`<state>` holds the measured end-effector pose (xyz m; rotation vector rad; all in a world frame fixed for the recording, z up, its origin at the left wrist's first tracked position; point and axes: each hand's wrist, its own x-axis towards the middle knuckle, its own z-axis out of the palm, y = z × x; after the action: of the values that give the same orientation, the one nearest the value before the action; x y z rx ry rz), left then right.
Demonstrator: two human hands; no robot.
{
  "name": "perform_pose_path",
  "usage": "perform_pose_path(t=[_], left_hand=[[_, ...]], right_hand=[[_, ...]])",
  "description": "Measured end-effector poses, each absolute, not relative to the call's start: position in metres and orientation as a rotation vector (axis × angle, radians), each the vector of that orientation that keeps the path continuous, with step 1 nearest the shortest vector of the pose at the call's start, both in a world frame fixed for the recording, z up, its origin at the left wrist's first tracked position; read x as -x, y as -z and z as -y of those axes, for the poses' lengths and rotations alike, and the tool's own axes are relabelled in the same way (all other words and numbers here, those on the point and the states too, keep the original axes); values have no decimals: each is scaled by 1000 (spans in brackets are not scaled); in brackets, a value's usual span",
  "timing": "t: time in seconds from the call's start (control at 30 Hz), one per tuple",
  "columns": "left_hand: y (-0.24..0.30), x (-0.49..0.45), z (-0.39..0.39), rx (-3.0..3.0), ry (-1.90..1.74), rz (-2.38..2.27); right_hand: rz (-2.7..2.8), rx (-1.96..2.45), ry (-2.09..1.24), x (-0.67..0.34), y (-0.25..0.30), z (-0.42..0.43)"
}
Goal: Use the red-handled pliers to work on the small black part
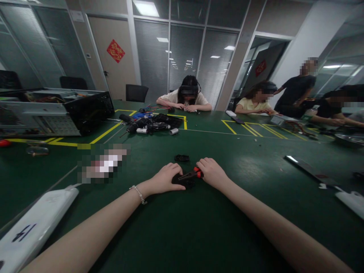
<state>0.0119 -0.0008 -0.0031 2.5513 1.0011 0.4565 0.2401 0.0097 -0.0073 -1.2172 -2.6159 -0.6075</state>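
My left hand point(167, 176), with a bracelet at the wrist, rests curled on the green table point(182, 227), its fingers holding down a small black part point(184, 182). My right hand point(211, 172) is closed round a small tool with red handles point(196, 173), probably pliers. The tool's dark tip points left onto the black part. A second small black piece point(182, 157) lies loose on the table just beyond my hands.
An open computer case point(54, 112) stands at the far left. A pile of black parts and tools point(150, 123) lies mid-table. A white box point(31, 231) sits near left, a dark strip point(308, 170) at right. Several people work along the far and right sides.
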Motion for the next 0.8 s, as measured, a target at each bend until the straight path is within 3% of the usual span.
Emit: perform_pose_path(t=[0.8], left_hand=[[-1,-12,3,-2550,-452,-992]], right_hand=[[2623,1228,572,-241,6,-9]])
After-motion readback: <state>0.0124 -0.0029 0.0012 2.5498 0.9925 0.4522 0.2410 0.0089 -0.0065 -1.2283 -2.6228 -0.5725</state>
